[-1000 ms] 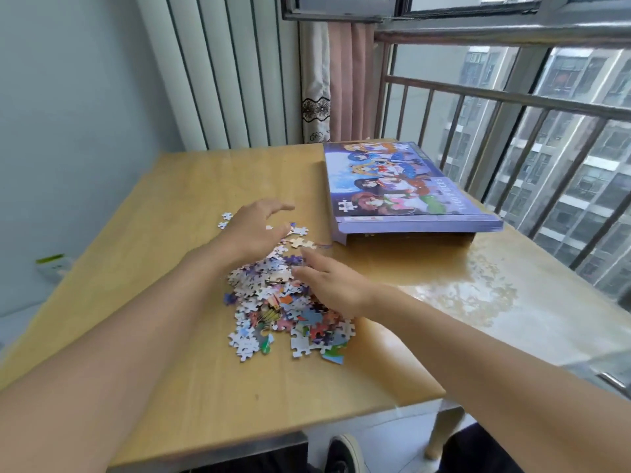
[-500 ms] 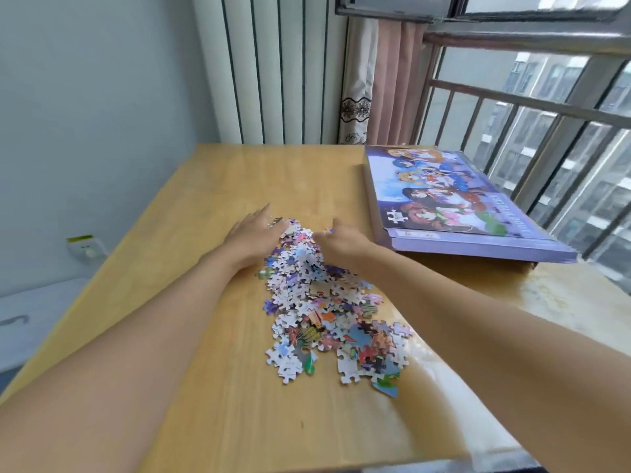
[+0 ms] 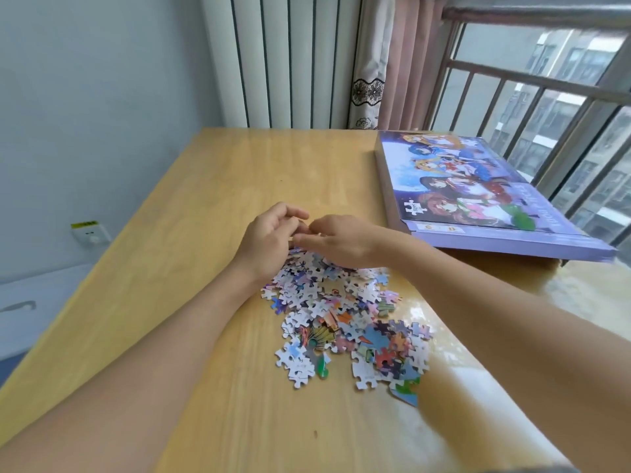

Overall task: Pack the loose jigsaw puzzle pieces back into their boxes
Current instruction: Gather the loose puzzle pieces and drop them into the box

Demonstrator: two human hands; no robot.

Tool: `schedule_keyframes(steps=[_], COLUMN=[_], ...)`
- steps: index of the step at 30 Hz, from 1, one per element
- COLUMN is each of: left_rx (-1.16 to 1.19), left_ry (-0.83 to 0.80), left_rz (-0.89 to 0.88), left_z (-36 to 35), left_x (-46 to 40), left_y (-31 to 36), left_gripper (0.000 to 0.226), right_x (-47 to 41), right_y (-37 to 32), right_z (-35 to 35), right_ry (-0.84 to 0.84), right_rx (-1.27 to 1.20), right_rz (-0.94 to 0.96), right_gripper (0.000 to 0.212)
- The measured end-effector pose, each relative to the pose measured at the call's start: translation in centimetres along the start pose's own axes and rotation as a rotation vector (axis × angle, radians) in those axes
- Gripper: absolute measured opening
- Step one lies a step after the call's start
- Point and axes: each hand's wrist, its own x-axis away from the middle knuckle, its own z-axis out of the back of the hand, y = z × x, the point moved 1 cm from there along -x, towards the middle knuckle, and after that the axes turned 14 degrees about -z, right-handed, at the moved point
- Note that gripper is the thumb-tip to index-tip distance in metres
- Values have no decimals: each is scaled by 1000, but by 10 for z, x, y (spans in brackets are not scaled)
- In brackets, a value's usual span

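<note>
A heap of loose jigsaw puzzle pieces (image 3: pixel 345 319) lies in the middle of the wooden table (image 3: pixel 239 172). My left hand (image 3: pixel 269 237) and my right hand (image 3: pixel 345 240) meet at the far end of the heap, fingers curled and cupped together over the pieces there. What they enclose is mostly hidden. The purple puzzle box (image 3: pixel 478 199), its lid printed with cartoon characters, lies shut at the right, just beyond my right hand.
A railed window (image 3: pixel 546 97) runs close behind the box on the right. A pink curtain (image 3: pixel 403 63) and a ribbed white panel (image 3: pixel 290 63) stand behind the table. A wall socket (image 3: pixel 90 232) sits low on the left wall.
My hands swept the scattered pieces inward, then came together at the heap's far end and curled. The view has shifted closer and leftward.
</note>
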Motion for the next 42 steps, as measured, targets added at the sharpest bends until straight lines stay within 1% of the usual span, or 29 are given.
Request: schedule_keyframes(steps=[1,4,5,7,9,11,14,16,18,20,22,23,24,26,27,28,30,31,33,34,36,38,41,42], left_rx=[6,-6,20,60,74,78,102,106,71,14,-56,-76,-101,-225,-303,-385,-501,-534,-557,-549,-508,-513,-556,-563], left_ry=[1,0,-3,-15,-13,50,169,199,187,150,31,-81,-234,-525,-620,-660,-613,-569,-527,-525,-526,-549,-562,-558], left_rz=[2,8,26,63,77,78,79,78,58,-15,-78,-82,-68,-71,-101,-124,-131,-129,-119,-119,-134,-155,-138,-136], left_z=[-2,-4,-5,-7,-10,-16,-30,-39,-41,-40,-31,-25,-19,-10,-8,-8,-14,-16,-22,-24,-25,-26,-25,-24], left_x=[1,3,3,7,13,16,16,14,12,12,15,18,22,30,35,38,42,41,40,38,37,35,34,34], left_y=[2,6,8,10,10,11,16,18,20,26,32,36,38,38,37,33,24,19,14,14,14,13,5,3], left_gripper=[23,20,20,20,20,19,13,11,12,13,17,29,49,88,103,115,126,125,120,116,106,102,105,107], right_x=[7,25,31,38,44,47,51,53,53,52,50,48,48,46,45,44,44,43,42,43,41,40,39,39], right_y=[2,7,8,11,10,6,5,8,12,17,22,24,27,29,30,31,32,32,32,31,29,29,28,27], right_z=[3,14,16,16,13,9,9,12,12,12,11,11,11,12,12,12,13,14,16,18,22,24,27,28], right_ry=[-20,-138,-186,-233,-209,-154,-91,-75,-75,-71,-62,-53,-43,-53,-68,-81,-103,-113,-159,-200,-277,-328,-403,-415], right_rx=[22,95,109,167,246,268,194,146,90,13,-78,-119,-152,-211,-247,-277,-323,-371,-559,-657,-747,-750,-668,-623], right_rz=[-7,-61,-73,-71,-60,-47,-46,-70,-96,-112,-142,-159,-174,-203,-229,-258,-324,-359,-435,-462,-490,-513,-535,-546], right_gripper=[58,104,115,131,135,125,103,92,81,71,61,55,51,47,47,48,51,53,54,53,42,33,13,12])
